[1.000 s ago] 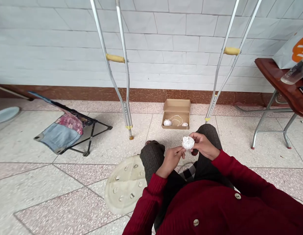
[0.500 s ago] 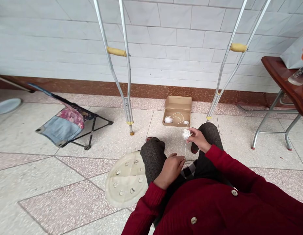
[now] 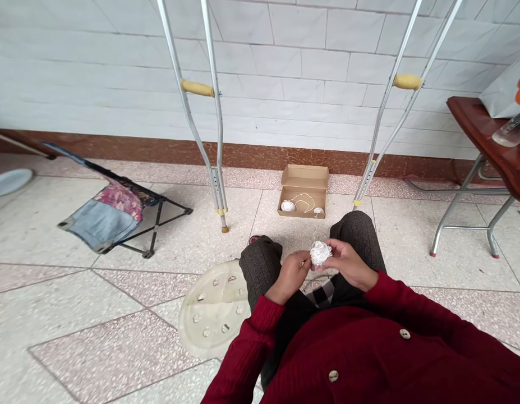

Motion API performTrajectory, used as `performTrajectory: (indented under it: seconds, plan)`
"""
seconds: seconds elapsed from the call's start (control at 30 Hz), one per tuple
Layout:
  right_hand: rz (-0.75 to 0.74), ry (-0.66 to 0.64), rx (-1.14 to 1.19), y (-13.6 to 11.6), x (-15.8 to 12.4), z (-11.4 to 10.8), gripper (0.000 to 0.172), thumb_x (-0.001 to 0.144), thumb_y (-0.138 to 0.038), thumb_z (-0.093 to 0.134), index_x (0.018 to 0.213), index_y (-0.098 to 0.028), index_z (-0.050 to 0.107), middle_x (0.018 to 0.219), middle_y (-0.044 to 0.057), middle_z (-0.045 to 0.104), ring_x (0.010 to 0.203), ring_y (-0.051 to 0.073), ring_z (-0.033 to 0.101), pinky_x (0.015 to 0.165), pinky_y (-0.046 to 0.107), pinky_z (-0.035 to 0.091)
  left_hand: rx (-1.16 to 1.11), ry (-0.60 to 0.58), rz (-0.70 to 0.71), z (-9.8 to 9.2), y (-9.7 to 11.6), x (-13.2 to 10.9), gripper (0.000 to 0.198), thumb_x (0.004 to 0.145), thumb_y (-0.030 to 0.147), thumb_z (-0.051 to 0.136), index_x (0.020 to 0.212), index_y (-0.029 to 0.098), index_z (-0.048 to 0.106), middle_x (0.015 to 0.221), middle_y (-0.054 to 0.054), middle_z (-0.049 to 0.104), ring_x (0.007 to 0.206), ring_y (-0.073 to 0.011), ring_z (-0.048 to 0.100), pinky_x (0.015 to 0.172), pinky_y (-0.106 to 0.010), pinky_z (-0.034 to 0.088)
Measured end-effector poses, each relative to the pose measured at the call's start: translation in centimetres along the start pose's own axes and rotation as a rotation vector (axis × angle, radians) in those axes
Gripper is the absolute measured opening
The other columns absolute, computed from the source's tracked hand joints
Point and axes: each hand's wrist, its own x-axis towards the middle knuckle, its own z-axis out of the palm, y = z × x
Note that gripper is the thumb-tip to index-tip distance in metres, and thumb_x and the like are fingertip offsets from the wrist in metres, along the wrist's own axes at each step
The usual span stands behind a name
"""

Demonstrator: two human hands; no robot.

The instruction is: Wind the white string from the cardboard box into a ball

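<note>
A ball of white yarn [image 3: 320, 253] sits above my lap between my knees, held from its right side by the fingers and thumb of my right hand [image 3: 348, 264]. Close against the ball's left side is my left hand [image 3: 291, 276], its fingers pinched together on the yarn; the strand itself is mostly hidden there. From the ball, a thin strand runs up toward an open cardboard box [image 3: 304, 177] on the floor. Inside that box lie a larger white yarn ball [image 3: 288, 206] and a smaller one [image 3: 318, 210], with loose loops of yarn between them.
Two crutches, a left one [image 3: 218, 185] and a right one [image 3: 371, 168], lean on the tiled wall. A folding stool [image 3: 104, 216] and a round plastic lid with holes [image 3: 209, 306] are on my left. A brown table [image 3: 481, 132] stands on the right.
My right hand has brought the yarn ball down and nearer to my left hand. The strand that stretched between them is now taken up, and both hands meet at the ball.
</note>
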Motion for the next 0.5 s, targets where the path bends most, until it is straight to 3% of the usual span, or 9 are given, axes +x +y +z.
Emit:
performTrajectory:
  seconds: [0.1, 0.23, 0.3, 0.4, 0.5]
  plan:
    - [-0.08, 0.129, -0.09, -1.0, 2.4, -1.3, 0.024, 0.059, -0.02, 0.076, 0.077, -0.018, 0.061, 0.067, -0.003, 0.063, 0.06, 0.012, 0.058, 0.059, 0.025, 0.049, 0.006, -0.059, -0.035, 1.1, 0.3, -1.4, 0.037, 0.094, 0.028, 0.045, 0.063, 0.017, 0.061, 0.066, -0.001, 0.063, 0.072, -0.0162, 0.06, 0.071, -0.024, 0.044]
    - [-0.149, 0.254, -0.271, 0.7, 5.6, -2.9, 0.025, 0.058, -0.024, 0.073, 0.074, -0.02, 0.055, 0.065, -0.005, 0.058, 0.056, 0.011, 0.052, 0.054, 0.024, 0.043, 0.086, -0.087, -0.01, 1.1, 1.2, -2.8, 0.037, 0.095, 0.027, 0.044, 0.063, 0.018, 0.059, 0.063, 0.0, 0.061, 0.069, -0.0155, 0.059, 0.081, -0.027, 0.045]
    - [-0.116, 0.213, -0.337, 2.4, 5.9, -3.2, 0.025, 0.054, -0.02, 0.074, 0.073, -0.019, 0.056, 0.064, -0.005, 0.057, 0.057, 0.011, 0.051, 0.054, 0.023, 0.042, 0.13, -0.102, 0.037, 0.7, 1.5, -3.0, 0.034, 0.095, 0.023, 0.044, 0.065, 0.019, 0.06, 0.062, 0.001, 0.062, 0.066, -0.0144, 0.058, 0.093, -0.03, 0.042]
    - [-0.025, 0.05, -0.354, 4.4, 4.3, -3.1, 0.027, 0.047, -0.012, 0.075, 0.069, -0.018, 0.06, 0.061, -0.006, 0.057, 0.057, 0.011, 0.051, 0.053, 0.022, 0.042, 0.194, -0.067, 0.091, -0.6, 1.4, -2.7, 0.028, 0.094, 0.019, 0.045, 0.073, 0.019, 0.064, 0.071, 0.0, 0.068, 0.07, -0.0148, 0.061, 0.101, -0.034, 0.038]
    - [0.096, -0.127, -0.304, 4.4, 1.6, -2.7, 0.027, 0.05, -0.015, 0.076, 0.075, -0.017, 0.064, 0.063, -0.004, 0.061, 0.055, 0.012, 0.055, 0.05, 0.024, 0.046, 0.254, -0.002, 0.13, -1.9, 1.0, -2.0, 0.022, 0.094, 0.021, 0.047, 0.084, 0.021, 0.067, 0.08, -0.002, 0.071, 0.078, -0.017, 0.064, 0.104, -0.039, 0.036]
